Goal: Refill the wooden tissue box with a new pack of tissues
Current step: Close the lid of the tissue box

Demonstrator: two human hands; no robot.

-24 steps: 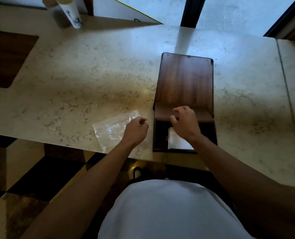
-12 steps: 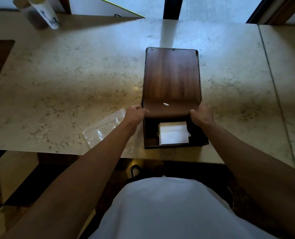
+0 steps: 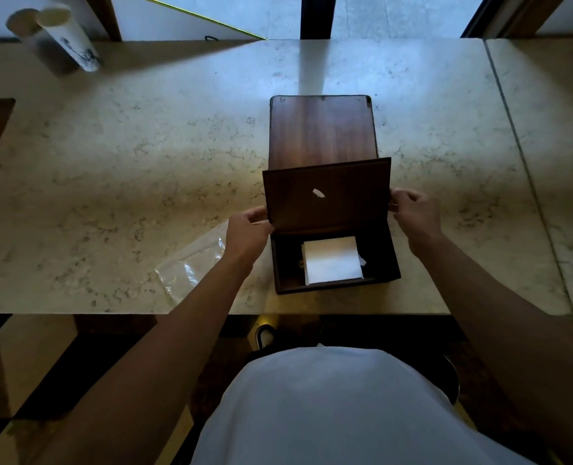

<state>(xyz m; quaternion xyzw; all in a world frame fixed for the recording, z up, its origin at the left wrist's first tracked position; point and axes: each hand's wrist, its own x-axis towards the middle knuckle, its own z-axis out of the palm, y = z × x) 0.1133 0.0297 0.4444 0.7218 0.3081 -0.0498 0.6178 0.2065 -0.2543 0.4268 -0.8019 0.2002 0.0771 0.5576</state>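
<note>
The dark wooden tissue box (image 3: pixel 338 287) stands open near the table's front edge. A white stack of tissues (image 3: pixel 332 260) lies inside it. Above the box's far half a wooden lid (image 3: pixel 348 206) is held tilted up, with a small white scrap showing at its slot (image 3: pixel 318 193). My left hand (image 3: pixel 247 229) grips the lid's left edge and my right hand (image 3: pixel 413 213) pinches its right edge. A flat wooden panel (image 3: pixel 322 132) lies on the table just behind the lid.
An empty clear plastic wrapper (image 3: pixel 191 267) lies on the marble table (image 3: pixel 127 169) left of the box, under my left forearm. A white paper cup (image 3: pixel 67 38) stands at the far left corner. A seam (image 3: pixel 519 156) runs down the tabletop at the right.
Both hands moved out to the lid's side edges and raised it, so more of its face shows. The tissues in the box are now fully in sight.
</note>
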